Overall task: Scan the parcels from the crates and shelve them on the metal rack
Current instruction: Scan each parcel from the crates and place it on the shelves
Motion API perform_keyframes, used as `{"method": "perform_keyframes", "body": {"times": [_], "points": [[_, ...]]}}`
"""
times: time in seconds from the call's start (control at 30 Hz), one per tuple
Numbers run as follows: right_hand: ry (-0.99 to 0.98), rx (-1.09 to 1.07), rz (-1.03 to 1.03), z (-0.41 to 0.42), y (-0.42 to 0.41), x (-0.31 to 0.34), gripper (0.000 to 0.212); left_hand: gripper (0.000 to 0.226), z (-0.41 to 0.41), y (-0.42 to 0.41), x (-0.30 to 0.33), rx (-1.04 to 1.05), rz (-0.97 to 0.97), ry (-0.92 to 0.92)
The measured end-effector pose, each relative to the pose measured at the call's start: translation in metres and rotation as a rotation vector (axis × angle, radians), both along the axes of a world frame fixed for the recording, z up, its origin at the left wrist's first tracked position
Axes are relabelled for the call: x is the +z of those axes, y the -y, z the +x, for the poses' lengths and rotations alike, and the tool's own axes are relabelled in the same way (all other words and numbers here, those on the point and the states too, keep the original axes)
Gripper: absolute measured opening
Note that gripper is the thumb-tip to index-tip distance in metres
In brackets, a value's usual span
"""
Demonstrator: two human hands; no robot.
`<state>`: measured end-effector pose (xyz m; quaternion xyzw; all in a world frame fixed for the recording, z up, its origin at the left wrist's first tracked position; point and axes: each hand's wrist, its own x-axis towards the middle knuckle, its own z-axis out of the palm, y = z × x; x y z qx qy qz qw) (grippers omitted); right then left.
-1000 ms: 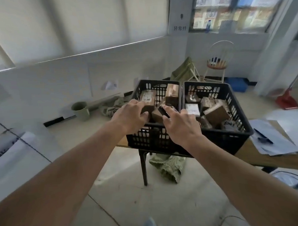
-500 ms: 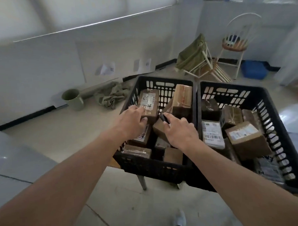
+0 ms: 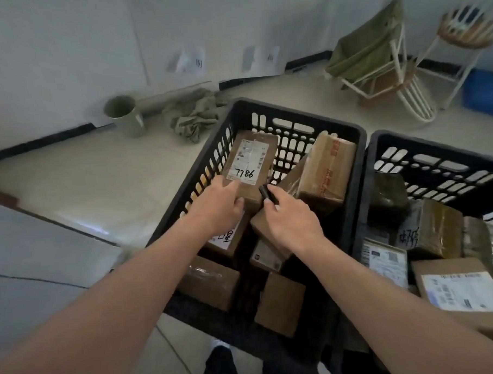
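Inside the left black crate (image 3: pixel 360 165), the person is working on a flat brown parcel (image 3: pixel 248 164) that is leaning against the far-left wall, its white label with the handwritten "7786" facing up toward the camera. The left hand (image 3: pixel 220 205) is gripping the parcel's near edge, fingers curled over the cardboard, probably tilting it so the label is facing the scanner. The right hand (image 3: pixel 292 221) is closing around a small dark scanner (image 3: pixel 267 194), whose tip is poking out just beside the parcel's near-right corner and pointing toward the label; this looks like the scanning step, with shelving not yet begun.

Other brown parcels are lying loosely in the same crate: a taped box (image 3: pixel 323 169) is leaning at the far right, and several smaller ones are sitting low near the front, under both forearms. To the right, a second black crate (image 3: pixel 436 156) is touching the first and is holding more parcels, some with printed labels turned up. No metal rack is showing in this view.

On the floor beyond the crates, a green cup (image 3: pixel 125 115) is standing near the wall beside a crumpled green cloth (image 3: pixel 194 118).
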<state>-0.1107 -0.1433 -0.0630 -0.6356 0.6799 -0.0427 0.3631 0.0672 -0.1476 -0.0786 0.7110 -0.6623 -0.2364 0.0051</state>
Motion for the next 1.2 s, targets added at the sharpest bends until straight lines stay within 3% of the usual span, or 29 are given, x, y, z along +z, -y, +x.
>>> {"method": "perform_keyframes", "body": {"times": [0.23,0.4,0.5,0.77,0.93,1.2], "points": [[0.028,-0.033,0.05,0.003,0.023,-0.015,0.05,0.043,0.006,0.036,-0.024,0.078,0.028,-0.064],[0.043,-0.073,0.071,0.002,0.025,-0.018,0.051,0.088,0.005,0.051,-0.035,0.315,0.139,-0.413],[0.064,-0.123,0.066,0.0,0.027,-0.018,0.05,0.126,0.005,0.057,-0.042,0.444,0.26,-0.509],[0.166,-0.196,0.047,0.001,0.034,-0.02,0.05,0.113,-0.002,0.075,-0.045,0.446,0.242,-0.731],[0.192,-0.193,0.047,0.0,0.035,-0.008,0.05,0.073,-0.003,0.074,-0.028,0.356,0.141,-0.607],[0.077,-0.131,-0.119,0.002,0.013,0.035,0.052,0.063,0.014,0.066,0.028,0.117,0.069,-0.524]]}}
